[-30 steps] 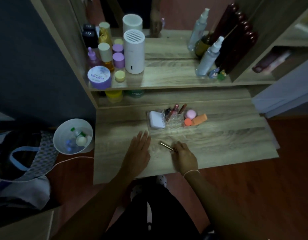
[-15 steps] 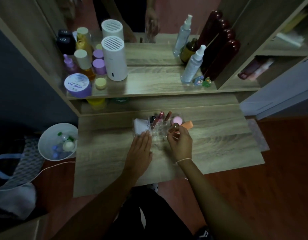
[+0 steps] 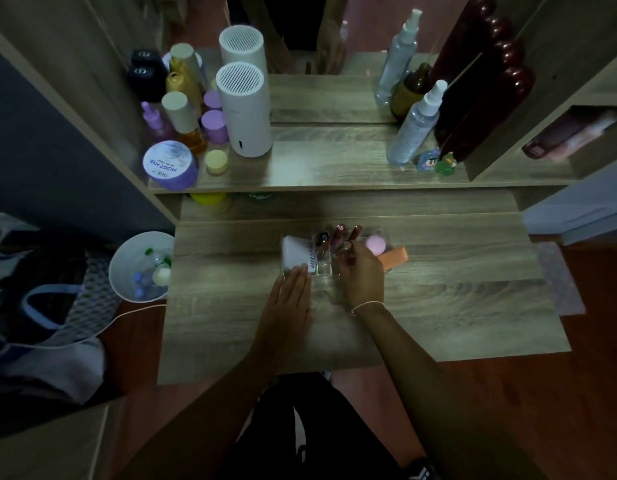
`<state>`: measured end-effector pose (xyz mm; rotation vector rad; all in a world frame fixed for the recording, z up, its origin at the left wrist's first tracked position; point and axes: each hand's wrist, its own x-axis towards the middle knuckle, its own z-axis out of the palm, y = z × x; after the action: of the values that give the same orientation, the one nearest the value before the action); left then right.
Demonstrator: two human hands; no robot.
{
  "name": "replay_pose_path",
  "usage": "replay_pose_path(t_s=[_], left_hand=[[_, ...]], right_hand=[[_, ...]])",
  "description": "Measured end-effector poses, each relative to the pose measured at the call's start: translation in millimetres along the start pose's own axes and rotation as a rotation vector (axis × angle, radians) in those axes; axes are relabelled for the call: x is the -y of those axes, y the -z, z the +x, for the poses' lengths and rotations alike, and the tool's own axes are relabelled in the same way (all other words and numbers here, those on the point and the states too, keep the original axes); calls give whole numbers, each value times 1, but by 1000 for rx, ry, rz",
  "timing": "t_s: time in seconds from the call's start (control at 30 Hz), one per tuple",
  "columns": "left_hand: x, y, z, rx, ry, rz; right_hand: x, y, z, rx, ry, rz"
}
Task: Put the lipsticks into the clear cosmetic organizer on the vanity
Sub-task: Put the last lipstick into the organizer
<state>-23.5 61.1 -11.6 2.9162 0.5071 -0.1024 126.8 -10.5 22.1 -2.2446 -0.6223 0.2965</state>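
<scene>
The clear cosmetic organizer sits in the middle of the wooden vanity top. Several lipsticks stand tilted in its compartments, and a white box fills its left part. My right hand is at the organizer's right side, fingers pinched on a lipstick that is held over a compartment. My left hand lies flat on the vanity, fingertips touching the organizer's front left corner.
A pink sponge and an orange sponge lie at the organizer's right. The upper shelf holds a white cylinder, purple jars and spray bottles. A white bin stands left of the vanity.
My right hand picked the lipstick up off the vanity and carried it to the organizer. My left hand slid forward to the organizer's front corner. The camera moved closer.
</scene>
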Motion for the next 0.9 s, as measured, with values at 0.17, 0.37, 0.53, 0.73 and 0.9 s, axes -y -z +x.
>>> replay_pose_path(t_s=[0.17,0.37,0.53,0.73,0.9], left_hand=[[-1,-4,0,6,28,2],[-2,-3,-1,7,29,10],[-5,0,0,2,46,-24],[-7,1,0,-29,41,-85],[-7,3,-2,-160,56,-229]], right_hand=[[-1,-5,6,20,5,-68],[1,-6,8,16,29,-87],[-1,-8,6,0,3,-63],[-4,-7,2,21,-3,-41],[-13,0,-15,-5,-25,-3]])
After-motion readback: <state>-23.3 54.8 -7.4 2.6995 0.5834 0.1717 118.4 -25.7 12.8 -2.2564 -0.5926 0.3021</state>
